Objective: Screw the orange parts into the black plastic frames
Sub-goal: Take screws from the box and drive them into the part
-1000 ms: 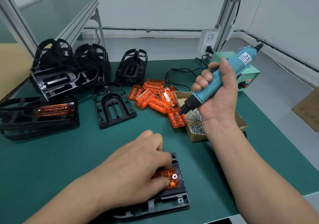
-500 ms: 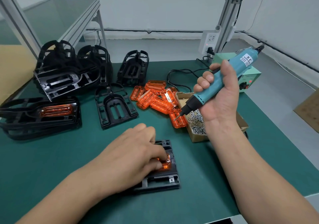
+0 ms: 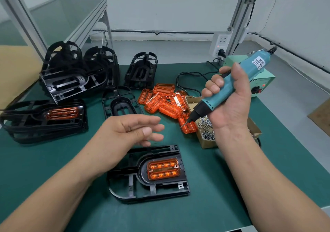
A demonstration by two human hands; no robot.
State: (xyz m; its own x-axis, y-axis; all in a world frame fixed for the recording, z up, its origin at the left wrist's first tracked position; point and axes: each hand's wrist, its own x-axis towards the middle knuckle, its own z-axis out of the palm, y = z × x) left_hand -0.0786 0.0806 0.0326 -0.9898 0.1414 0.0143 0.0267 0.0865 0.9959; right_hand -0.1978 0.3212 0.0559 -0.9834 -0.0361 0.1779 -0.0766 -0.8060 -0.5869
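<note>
Head view: the left hand (image 3: 128, 129) has come off the frame (image 3: 128, 183). Half a second ago it lay pressed over the orange part (image 3: 162, 169); now it hovers above the frame's far edge, fingers loosely spread, holding nothing. The frame lies flat on the near middle of the mat (image 3: 53, 160), uncovered, and appears turned from how it lay a second ago. The orange part sits in its recess with a screw hole showing at each end. I cannot tell whether either hole has a screw in it.

The right hand (image 3: 230, 103) has hardly moved. Its fingers wrap the driver (image 3: 232, 87), which is held raised at a slant with its tip down over the left edge of the box (image 3: 207, 143) of screws (image 3: 207, 135), well apart from the frame.

Loose orange parts (image 3: 160, 101) are heaped just left of the box, and an empty frame (image 3: 123, 104) lies beyond the left hand.

With the part seated and the hand away, the likely next step is picking up a screw on the driver tip and driving it. With no hand holding it down, the frame may slide.
</note>
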